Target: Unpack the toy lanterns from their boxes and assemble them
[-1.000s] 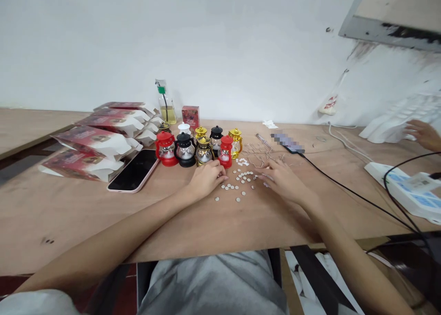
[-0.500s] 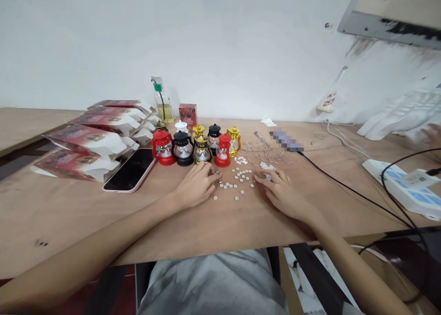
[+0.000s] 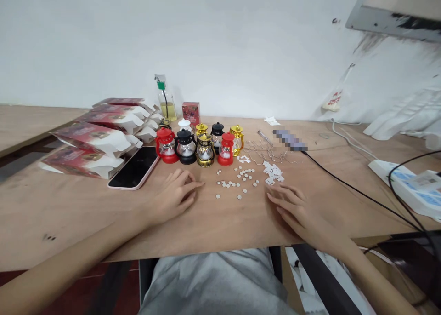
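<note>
My left hand (image 3: 174, 196) lies flat on the wooden table (image 3: 86, 223), fingers stretched out, holding nothing. My right hand (image 3: 296, 210) rests palm down near the table's front edge, fingers spread and empty. Between and just beyond them lie several small round button cells (image 3: 237, 180). Behind those stands a cluster of small toy lanterns (image 3: 200, 145) in red, black, gold and white. White paper tabs (image 3: 272, 173) and thin wire handles (image 3: 265, 150) lie to the right of the lanterns.
A dark phone in a pink case (image 3: 135, 168) lies left of the lanterns, beside stacked red and white boxes (image 3: 99, 135). A small bottle (image 3: 165, 101) and a red box (image 3: 190, 111) stand by the wall. A black cable (image 3: 347, 186) runs toward a white power strip (image 3: 406, 188).
Both hands have pulled back toward me from the button cells. The left hand has gone from a pinch at the cells to lying flat. The other person's hand at far right has left the view.
</note>
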A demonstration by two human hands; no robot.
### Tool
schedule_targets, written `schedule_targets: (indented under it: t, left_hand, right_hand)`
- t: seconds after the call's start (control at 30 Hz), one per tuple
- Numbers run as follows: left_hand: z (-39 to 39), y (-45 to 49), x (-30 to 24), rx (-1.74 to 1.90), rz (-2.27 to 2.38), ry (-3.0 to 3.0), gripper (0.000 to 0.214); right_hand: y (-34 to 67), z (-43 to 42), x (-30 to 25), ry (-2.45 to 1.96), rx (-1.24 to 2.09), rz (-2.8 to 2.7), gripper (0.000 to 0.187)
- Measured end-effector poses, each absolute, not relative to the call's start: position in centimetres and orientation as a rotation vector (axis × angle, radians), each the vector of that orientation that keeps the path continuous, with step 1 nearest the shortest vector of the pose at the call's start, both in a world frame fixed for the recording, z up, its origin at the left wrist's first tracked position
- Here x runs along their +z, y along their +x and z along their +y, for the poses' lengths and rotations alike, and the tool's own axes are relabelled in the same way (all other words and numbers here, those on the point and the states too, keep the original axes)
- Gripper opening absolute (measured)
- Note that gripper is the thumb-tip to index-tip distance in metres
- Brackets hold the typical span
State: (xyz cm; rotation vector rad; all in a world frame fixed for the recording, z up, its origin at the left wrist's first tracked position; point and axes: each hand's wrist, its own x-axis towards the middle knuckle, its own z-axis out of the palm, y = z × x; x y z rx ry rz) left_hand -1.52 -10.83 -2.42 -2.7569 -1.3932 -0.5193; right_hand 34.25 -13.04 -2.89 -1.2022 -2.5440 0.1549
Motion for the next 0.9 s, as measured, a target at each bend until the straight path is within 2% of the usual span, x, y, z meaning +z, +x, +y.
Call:
schedule_targets:
  t: [0.13,0.23,0.3,0.4,0.47,0.7,0.83,0.9]
  left_hand:
    - [-15.4,-2.2,-1.9,-0.541,-1.397,-2.737,0.035]
    - [-18.9,-2.3,-2.5,-0.507,-1.283,-2.776,0.050]
    - [-20.3,-2.3,-3.2,-0.513,-1.196,-2.743,0.058]
    - [-21.2,-1.9,-4.6,-0.622,-1.105,-2.635,0.046]
    - [-21.3,-1.5,-5.3,-0.728,-1.067,-2.570,0.038]
    - [-22.2,-0.5,-6.6,-1.033,-1.148,-2.516,0.029]
    - [-21.1,0.1,-5.3,-1.039,-1.418,-2.576,0.020]
    - [-19.9,0.4,-4.3,-0.955,-1.613,-2.643,0.025]
  right_hand:
    - [33.9,-15.5,-3.6,-1.120,0.195,-2.479,0.046]
    - [33.4,-16.8,-4.8,-0.923,0.066,-2.493,0.062]
    - [33.2,-17.3,-5.6,-0.801,-0.077,-2.504,0.066]
    - [33.4,-17.6,-6.2,-0.691,-0.228,-2.514,0.064]
    - [33.4,-17.7,-6.3,-0.641,-0.217,-2.511,0.060]
    - [32.0,-17.3,-5.5,-0.552,0.249,-2.219,0.034]
    - [31.5,-15.3,-4.6,-0.917,0.554,-2.057,0.013]
    - [31.4,-13.8,-4.0,-1.133,0.711,-1.979,0.013]
